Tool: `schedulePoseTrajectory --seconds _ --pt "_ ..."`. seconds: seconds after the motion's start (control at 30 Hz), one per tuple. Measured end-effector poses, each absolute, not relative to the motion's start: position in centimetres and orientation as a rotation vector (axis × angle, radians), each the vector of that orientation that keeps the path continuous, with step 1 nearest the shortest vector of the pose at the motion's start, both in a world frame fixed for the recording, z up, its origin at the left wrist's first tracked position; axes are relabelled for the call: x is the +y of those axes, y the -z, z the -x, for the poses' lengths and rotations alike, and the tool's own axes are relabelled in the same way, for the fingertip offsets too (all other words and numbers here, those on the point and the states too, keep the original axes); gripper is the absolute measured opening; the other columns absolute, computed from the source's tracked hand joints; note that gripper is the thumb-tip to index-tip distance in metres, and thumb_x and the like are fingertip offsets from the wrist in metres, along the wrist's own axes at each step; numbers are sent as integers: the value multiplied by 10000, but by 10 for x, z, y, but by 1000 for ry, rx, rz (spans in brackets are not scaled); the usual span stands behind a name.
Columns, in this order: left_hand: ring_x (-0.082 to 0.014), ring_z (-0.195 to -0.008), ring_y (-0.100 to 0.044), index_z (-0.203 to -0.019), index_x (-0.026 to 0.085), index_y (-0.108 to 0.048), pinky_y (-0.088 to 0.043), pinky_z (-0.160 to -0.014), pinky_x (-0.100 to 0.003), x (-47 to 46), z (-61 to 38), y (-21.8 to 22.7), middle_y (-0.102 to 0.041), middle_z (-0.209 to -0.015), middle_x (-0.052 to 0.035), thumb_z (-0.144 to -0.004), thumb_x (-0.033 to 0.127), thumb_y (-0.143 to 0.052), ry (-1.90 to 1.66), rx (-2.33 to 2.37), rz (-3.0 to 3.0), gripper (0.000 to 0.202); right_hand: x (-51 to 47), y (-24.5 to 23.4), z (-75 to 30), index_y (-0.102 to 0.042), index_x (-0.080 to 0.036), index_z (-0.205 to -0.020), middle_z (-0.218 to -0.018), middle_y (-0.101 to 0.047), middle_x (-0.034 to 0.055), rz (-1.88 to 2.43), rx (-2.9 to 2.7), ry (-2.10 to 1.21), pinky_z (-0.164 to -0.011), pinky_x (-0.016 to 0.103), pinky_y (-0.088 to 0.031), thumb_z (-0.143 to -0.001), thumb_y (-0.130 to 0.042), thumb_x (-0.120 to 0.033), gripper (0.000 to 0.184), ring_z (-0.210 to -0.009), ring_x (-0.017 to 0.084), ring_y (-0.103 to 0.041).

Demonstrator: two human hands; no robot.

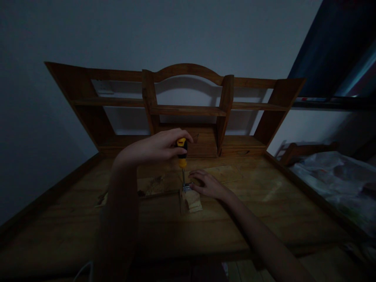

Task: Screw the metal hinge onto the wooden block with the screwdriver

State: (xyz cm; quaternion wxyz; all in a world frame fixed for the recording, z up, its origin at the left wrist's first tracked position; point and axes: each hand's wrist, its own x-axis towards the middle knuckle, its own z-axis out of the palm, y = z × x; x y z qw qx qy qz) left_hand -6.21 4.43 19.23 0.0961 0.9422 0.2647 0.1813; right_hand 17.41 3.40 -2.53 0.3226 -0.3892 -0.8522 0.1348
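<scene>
A screwdriver (182, 153) with a yellow and black handle stands upright, its shaft pointing down. My left hand (164, 145) is closed around the handle from above. The tip meets a small shiny metal fitting (187, 187), possibly a hinge, whose exact kind is hard to make out in the dim light. Under the fitting lies a pale wooden piece (194, 201) on the wooden desktop. My right hand (209, 185) is beside it, fingers curved, with the fingertips and thumb against the fitting's right side.
A wooden shelf unit (188, 111) stands along the back of the desk (264, 219), against the wall. Flat thin wood pieces (225, 173) lie behind my right hand. A dark worn patch (152, 186) is on the left. Clear plastic bags (335, 176) sit beyond the right edge.
</scene>
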Motion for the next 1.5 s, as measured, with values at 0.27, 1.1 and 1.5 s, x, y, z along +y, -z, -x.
schedulePoseTrajectory --seconds 0.27,1.1,1.5 --pt "-175 -926 -621 -1135 227 -618 -442 -804 -264 50 62 -193 -681 -1062 -24 -880 445 -589 -619 865 -2761 337 30 19 -173 -636 -222 -1240 -1281 -641 96 1009 -2231 -373 -1050 414 -467 -934 -607 -375 344 -1212 234 -585" --pt "-212 -1012 -558 -1053 209 -584 -419 -916 -336 51 31 -177 -589 -1069 -62 -943 571 -431 -737 873 -2751 408 32 21 -173 -628 -208 -1257 -1281 -642 112 1018 -2235 -361 -1045 416 -464 -912 -633 -364 379 -1210 243 -585" --pt "-217 -1139 -568 -1401 232 -433 -425 -929 -298 51 52 -184 -573 -1326 -86 -900 364 -506 -495 770 -2776 523 31 21 -174 -633 -217 -1250 -1274 -642 100 1034 -2239 -357 -1038 410 -473 -921 -622 -383 369 -1202 240 -591"
